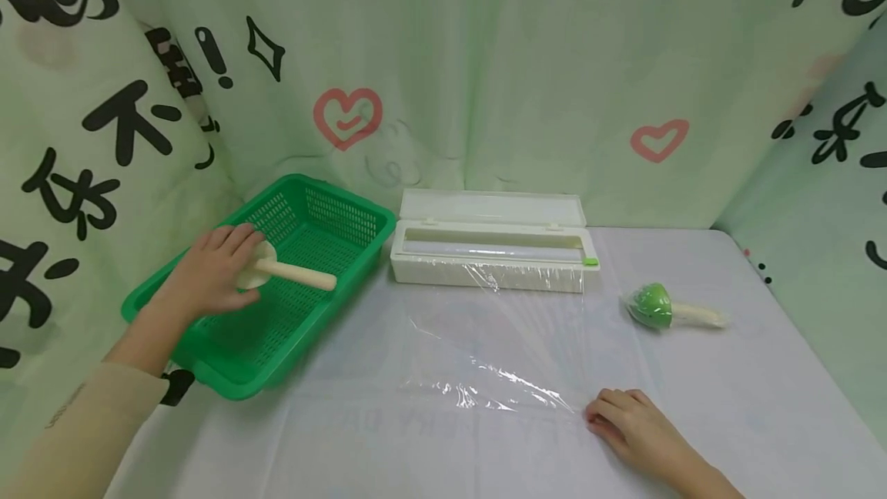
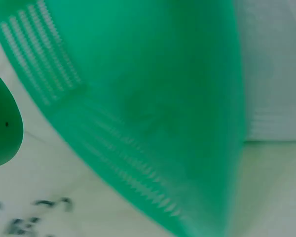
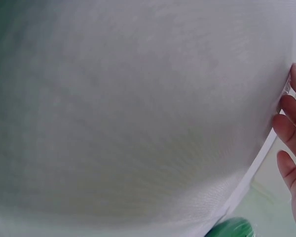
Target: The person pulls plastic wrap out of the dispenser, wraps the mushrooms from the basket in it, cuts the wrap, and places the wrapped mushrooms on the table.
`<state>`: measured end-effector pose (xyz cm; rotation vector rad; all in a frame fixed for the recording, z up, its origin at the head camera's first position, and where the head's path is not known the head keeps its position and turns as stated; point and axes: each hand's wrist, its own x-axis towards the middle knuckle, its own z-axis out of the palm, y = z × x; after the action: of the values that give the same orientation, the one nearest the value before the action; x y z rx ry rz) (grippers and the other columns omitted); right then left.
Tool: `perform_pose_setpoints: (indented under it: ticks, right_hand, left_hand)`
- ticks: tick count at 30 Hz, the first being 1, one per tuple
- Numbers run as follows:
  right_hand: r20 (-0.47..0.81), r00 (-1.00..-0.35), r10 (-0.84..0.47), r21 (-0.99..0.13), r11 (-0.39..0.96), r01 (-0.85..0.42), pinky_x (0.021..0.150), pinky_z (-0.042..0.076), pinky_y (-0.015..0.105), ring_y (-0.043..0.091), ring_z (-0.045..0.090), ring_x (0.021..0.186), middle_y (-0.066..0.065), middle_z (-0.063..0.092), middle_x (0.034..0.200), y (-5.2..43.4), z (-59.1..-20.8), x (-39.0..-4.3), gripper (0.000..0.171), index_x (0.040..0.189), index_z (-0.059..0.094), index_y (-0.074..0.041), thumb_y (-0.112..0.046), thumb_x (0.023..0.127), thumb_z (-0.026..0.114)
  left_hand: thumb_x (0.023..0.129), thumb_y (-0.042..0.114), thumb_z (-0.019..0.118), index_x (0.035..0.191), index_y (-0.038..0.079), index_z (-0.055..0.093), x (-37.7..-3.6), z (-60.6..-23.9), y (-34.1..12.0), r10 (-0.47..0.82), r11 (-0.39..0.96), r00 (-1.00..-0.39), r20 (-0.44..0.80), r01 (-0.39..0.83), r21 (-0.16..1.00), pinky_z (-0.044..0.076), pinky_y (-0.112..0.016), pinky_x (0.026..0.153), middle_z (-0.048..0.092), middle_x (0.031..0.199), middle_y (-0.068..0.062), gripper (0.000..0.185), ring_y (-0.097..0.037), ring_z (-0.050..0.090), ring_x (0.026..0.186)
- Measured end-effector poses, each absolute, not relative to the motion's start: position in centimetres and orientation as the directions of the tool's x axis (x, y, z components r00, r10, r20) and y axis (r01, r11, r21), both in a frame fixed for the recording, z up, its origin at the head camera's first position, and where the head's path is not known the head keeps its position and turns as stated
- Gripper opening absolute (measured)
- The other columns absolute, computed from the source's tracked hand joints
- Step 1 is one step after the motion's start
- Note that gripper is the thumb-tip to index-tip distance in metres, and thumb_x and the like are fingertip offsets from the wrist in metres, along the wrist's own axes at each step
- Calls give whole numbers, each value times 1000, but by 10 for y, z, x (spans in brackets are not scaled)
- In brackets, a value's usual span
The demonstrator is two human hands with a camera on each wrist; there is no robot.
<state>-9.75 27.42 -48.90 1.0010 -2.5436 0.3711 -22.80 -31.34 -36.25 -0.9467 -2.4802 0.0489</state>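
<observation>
My left hand [image 1: 208, 272] grips a toy mushroom [image 1: 299, 274] over the green plastic basket [image 1: 374, 229]. The mushroom's pale stem points right, and its cap is mostly covered by the hand. In the left wrist view the green cap [image 2: 5, 131] shows at the left edge, with a fingertip on it. A sheet of clear cling film [image 1: 499, 387] stretches toward me from a white dispenser box [image 1: 485, 276]. My right hand [image 1: 637, 433] pinches the near right corner of that film. In the right wrist view, fingers [image 3: 288, 133] lie along the film's edge.
Another green-capped mushroom [image 1: 651, 306], wrapped in clear film, lies on the white tablecloth [image 1: 748, 406] to the right. The dispenser's lid [image 1: 492, 208] stands raised at the back, and a green slider [image 1: 590, 261] sits at its right end. A printed curtain [image 1: 554, 83] encloses the table behind and at the sides.
</observation>
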Motion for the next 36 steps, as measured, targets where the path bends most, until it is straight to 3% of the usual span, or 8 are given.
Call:
perform_pose_setpoints:
  ticks: [5, 12, 24, 30, 36]
  right_hand:
    - [442, -672, -594, -103, 711, -696, 76, 33, 24, 4, 52, 73, -18, 51, 79, 275, -489, -97, 8, 79, 60, -22, -27, 79, 66]
    - [431, -683, -590, -107, 718, -687, 75, 33, 24, 2, 51, 73, -20, 50, 79, 274, -490, -98, 22, 79, 60, -24, -15, 65, 73]
    - [454, -667, -590, -116, 704, -701, 74, 33, 23, 2, 52, 72, -18, 50, 78, 272, -493, -98, 9, 78, 60, -22, -25, 75, 68]
    - [450, -672, -589, -120, 706, -698, 75, 33, 23, 2, 52, 73, -18, 50, 79, 272, -493, -97, 18, 79, 60, -22, -17, 66, 71]
    - [453, -671, -587, -114, 708, -697, 74, 34, 24, 3, 52, 72, -18, 50, 79, 274, -492, -97, 16, 79, 60, -22, -18, 67, 71]
  left_hand:
    - [54, 31, 65, 110, -5, 47, -212, -348, -274, 641, 746, -601, 477, 634, -203, 38, -50, 73, 48, 106, -22, 69, -37, 44, 89]
    - [54, 36, 71, 105, -4, 48, -190, -357, -196, 628, 760, -632, 453, 622, -186, 40, -41, 68, 47, 98, -16, 68, -30, 44, 82]
    - [62, 48, 66, 104, -1, 51, -177, -424, -87, 705, 676, -598, 381, 729, -107, 39, -30, 68, 46, 94, -8, 66, -19, 41, 80]
    - [65, 54, 61, 104, 2, 51, -173, -441, -53, 715, 692, -630, 304, 698, -181, 36, -27, 67, 45, 93, -5, 66, -17, 40, 81]
    - [67, 56, 60, 106, 3, 52, -171, -449, -38, 718, 696, -660, 222, 672, -253, 36, -27, 72, 45, 96, -4, 67, -17, 40, 85]
